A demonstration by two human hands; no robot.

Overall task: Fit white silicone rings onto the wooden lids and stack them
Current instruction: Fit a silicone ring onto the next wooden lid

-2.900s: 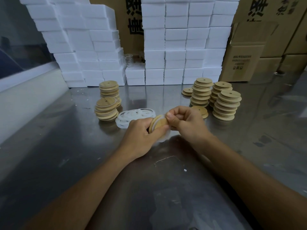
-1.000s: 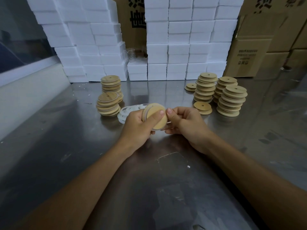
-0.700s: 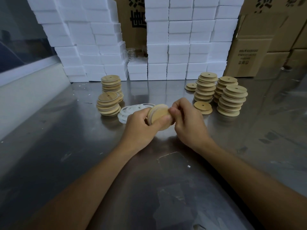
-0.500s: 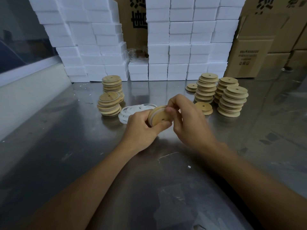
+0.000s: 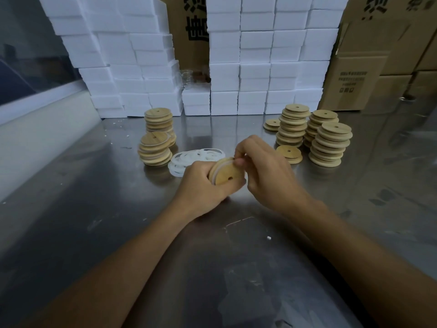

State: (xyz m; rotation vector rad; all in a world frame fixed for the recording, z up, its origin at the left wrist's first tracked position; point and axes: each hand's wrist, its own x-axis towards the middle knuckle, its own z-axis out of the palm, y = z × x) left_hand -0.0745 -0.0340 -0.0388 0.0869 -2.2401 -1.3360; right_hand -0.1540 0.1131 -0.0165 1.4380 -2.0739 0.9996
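Wooden lid (image 5: 227,172) sits tilted on edge above the steel table (image 5: 118,233), gripped in your left hand (image 5: 201,185), with its fingers curled behind and the thumb under the face, while the fingers (image 5: 238,159) of your right hand (image 5: 267,171) pinch the white silicone ring (image 5: 218,165) at the lid's upper rim. If you let go there before the ring seats all round, it will likely spring off or sit twisted. A slipping lid could knock the loose rings (image 5: 196,157) or the nearby stack (image 5: 155,149).
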